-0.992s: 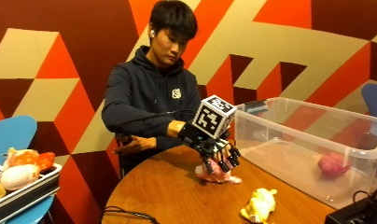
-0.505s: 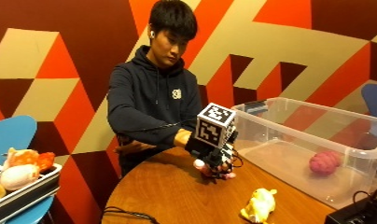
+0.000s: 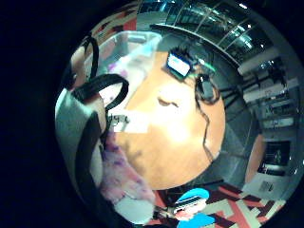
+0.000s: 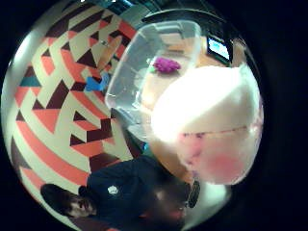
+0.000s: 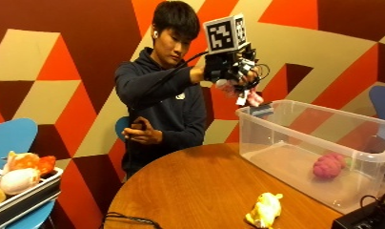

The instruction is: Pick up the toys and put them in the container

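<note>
Gloved right hand (image 5: 234,71) grips a pink-and-white plush toy (image 5: 248,95) raised just beside the clear container (image 5: 294,143) rim, presumably to drop it in beside the pink toy (image 5: 329,166); a yellow toy (image 5: 264,210) waits on the counter (image 5: 192,186).

A round wooden table (image 5: 198,186) carries a clear plastic container (image 5: 319,148) at its three o'clock edge. A yellow plush toy (image 5: 263,210) lies on the tabletop at about five o'clock, near the container's wall. A black cable (image 5: 126,219) rests at seven o'clock; a black device (image 5: 370,219) sits at the four o'clock rim.
</note>
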A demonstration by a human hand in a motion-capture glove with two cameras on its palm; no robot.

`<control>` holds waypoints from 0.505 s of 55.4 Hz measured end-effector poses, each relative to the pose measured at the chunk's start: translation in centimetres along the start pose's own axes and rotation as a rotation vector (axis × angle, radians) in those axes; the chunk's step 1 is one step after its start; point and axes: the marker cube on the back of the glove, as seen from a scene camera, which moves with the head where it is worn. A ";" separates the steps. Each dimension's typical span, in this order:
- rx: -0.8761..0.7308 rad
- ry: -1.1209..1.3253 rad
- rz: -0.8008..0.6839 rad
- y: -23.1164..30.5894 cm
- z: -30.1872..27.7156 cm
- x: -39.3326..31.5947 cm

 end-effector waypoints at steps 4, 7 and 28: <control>0.009 -0.013 -0.029 -1.2 -0.8 -3.0; -0.002 -0.042 -0.044 -2.2 -0.8 -5.0; -0.195 0.051 -0.085 -6.4 5.7 -10.8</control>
